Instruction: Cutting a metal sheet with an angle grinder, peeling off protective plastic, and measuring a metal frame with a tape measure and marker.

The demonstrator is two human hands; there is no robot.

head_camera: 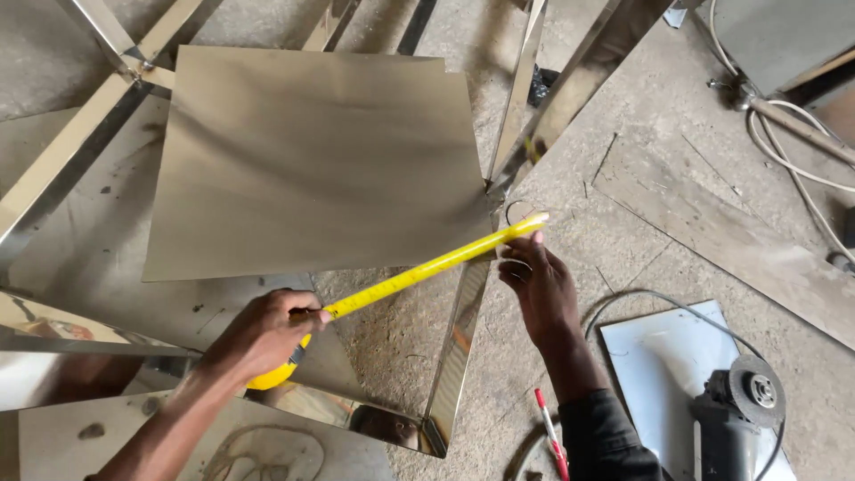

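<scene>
My left hand grips the yellow case of a tape measure near the lower middle. Its yellow blade runs up and to the right across the corner of a shiny steel frame. My right hand pinches the blade's far end at the frame's upper corner, fingers closed on it. A large flat sheet of brushed metal lies just above the blade, resting on the frame.
An angle grinder lies on a white panel at the lower right, its cable looping across the concrete floor. A red-capped marker lies beside my right sleeve. Polished steel bars cross the top; white cables trail at the far right.
</scene>
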